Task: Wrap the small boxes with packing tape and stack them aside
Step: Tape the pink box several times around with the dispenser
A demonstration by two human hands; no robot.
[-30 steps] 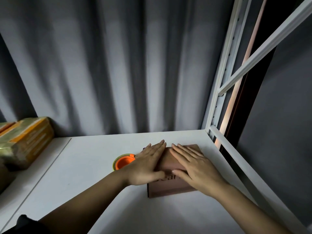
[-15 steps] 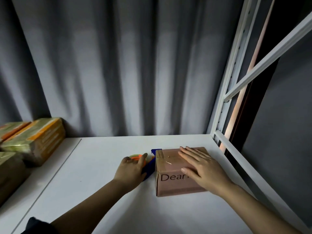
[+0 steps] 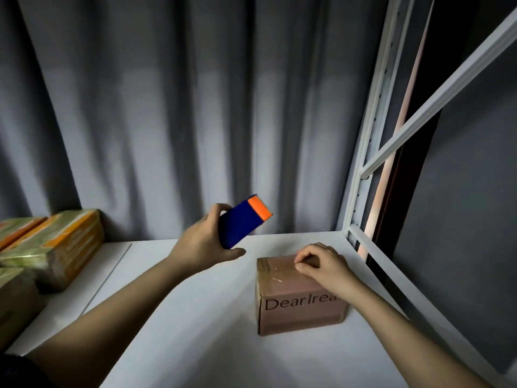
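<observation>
A small brown cardboard box (image 3: 296,309) printed "Dear..." stands on the white shelf (image 3: 195,317), with shiny tape across its top. My right hand (image 3: 321,264) rests on the box's top with curled fingers, thumb and forefinger pinched together at the tape; whether they hold the tape's end I cannot tell. My left hand (image 3: 204,245) grips a blue and orange tape dispenser (image 3: 243,222) lifted in the air, left of and above the box.
Several wrapped boxes (image 3: 53,247) in yellowish tape are stacked at the left edge. A grey curtain (image 3: 181,107) hangs behind the shelf. White metal rack posts and rails (image 3: 363,163) run along the right side.
My left hand took hold of the tape dispenser on the shelf and lifted it up. My right hand went from lying flat on the box to curled with pinching fingers.
</observation>
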